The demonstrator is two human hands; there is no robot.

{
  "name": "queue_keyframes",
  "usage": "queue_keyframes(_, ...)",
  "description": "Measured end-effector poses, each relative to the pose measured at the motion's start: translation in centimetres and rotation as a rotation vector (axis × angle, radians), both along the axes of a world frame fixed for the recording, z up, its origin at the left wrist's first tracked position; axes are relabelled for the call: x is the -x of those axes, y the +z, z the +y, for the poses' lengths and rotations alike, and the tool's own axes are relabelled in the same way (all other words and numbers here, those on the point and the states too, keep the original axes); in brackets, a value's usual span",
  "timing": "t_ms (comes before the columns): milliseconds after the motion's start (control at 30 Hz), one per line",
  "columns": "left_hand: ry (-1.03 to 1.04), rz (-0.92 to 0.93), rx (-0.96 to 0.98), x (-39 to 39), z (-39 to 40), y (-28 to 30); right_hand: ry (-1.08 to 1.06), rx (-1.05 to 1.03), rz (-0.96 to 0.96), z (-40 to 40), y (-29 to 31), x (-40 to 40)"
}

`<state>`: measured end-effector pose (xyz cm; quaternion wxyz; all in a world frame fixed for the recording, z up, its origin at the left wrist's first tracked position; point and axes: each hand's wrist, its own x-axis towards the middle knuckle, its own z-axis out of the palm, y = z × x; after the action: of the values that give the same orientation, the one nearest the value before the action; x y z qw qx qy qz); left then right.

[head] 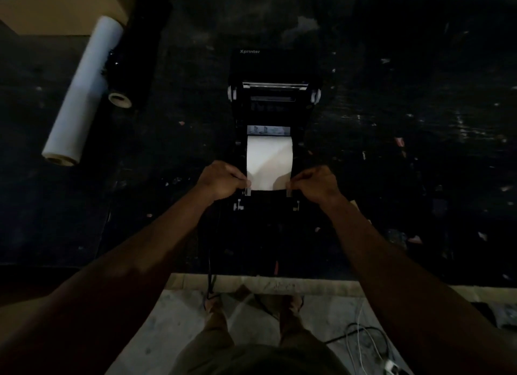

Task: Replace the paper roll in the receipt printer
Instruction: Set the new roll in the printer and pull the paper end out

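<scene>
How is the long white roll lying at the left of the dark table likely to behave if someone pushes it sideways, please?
The long white roll is a cylinder lying on its side, so it would probably roll. A black roll lies against its far side and may block it. Its hollow core suggests it is fairly light.

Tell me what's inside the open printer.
Inside the printer, a white paper strip runs toward the person, its near corners pinched by the left hand and right hand. The strip covers whatever lies beneath it.

Both hands (222, 180) (314, 184) forward, fingers pinched.

Head camera looks steeply down, close over the printer (272, 100) on the dark table (419, 123)
</scene>
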<state>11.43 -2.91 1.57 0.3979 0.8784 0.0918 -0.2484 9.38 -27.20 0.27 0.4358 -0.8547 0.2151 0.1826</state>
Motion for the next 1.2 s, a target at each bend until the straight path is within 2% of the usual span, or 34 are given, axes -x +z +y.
queue_keyframes(233,-0.127,0.103,-0.071,-1.7,0.0,0.8,0.003,-0.053,0.019,0.0,-0.1,-0.6)
queue_keyframes(433,-0.091,0.036,-0.131,-1.4,-0.3,0.1,0.062,0.031,0.045,0.0,0.4,-0.2)
queue_keyframes(500,-0.105,0.037,-0.16,-1.3,-0.5,0.2,0.066,0.11,-0.057,0.4,0.9,0.8)
queue_keyframes(533,-0.121,0.039,-0.176,-1.3,-0.6,0.4,0.082,0.174,-0.174,0.6,1.2,1.5)
queue_keyframes(633,-0.193,0.045,-0.238,-1.6,-1.0,1.1,0.308,0.39,-0.52,1.5,1.7,3.6)
queue_keyframes(733,-0.246,0.092,-0.282,-2.0,-1.3,2.1,0.598,0.561,-0.559,2.6,1.5,5.1)
queue_keyframes(800,-0.263,0.089,-0.344,-1.7,-1.5,2.8,0.676,0.647,-0.514,3.0,1.2,5.4)
queue_keyframes(833,-0.277,0.022,-0.435,-1.2,-1.7,3.2,0.693,0.68,-0.497,3.1,1.0,5.5)
queue_keyframes(900,-0.291,-0.271,-0.604,0.8,-1.9,3.4,0.712,0.72,-0.48,3.2,0.8,5.6)
queue_keyframes(967,-0.327,-0.572,-0.511,3.6,-2.1,2.9,0.718,0.727,-0.476,3.1,0.8,5.5)
queue_keyframes(1000,-0.374,-0.653,-0.444,4.9,-2.1,2.5,0.722,0.727,-0.476,3.1,0.8,5.5)
queue_keyframes(1067,-0.472,-0.691,-0.425,6.5,-2.1,1.3,0.731,0.715,-0.474,3.1,0.9,5.5)
queue_keyframes(1200,-0.54,-0.611,-0.522,7.2,-2.2,0.4,0.7,0.683,-0.502,3.4,1.2,5.5)
